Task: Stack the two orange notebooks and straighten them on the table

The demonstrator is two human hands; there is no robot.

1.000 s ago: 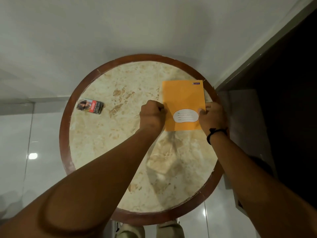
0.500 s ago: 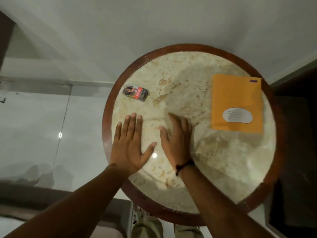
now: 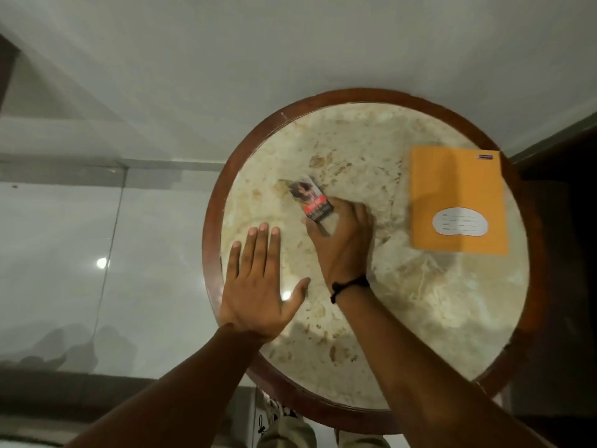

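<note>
An orange notebook with a white label lies flat near the right edge of the round marble table; only one cover shows, so I cannot tell whether a second lies under it. My left hand rests flat with fingers spread on the table's left side. My right hand, with a black wrist cord, has its fingers curled around a small red and black packet near the table's middle. Neither hand touches the notebook.
The table has a dark wooden rim. Glossy white floor tiles lie to the left, a white wall beyond, and a dark opening on the right.
Both hands let go of the notebook and moved left. The right hand has since reached forward and closed on the small packet, which now sits turned and nearer the middle.
</note>
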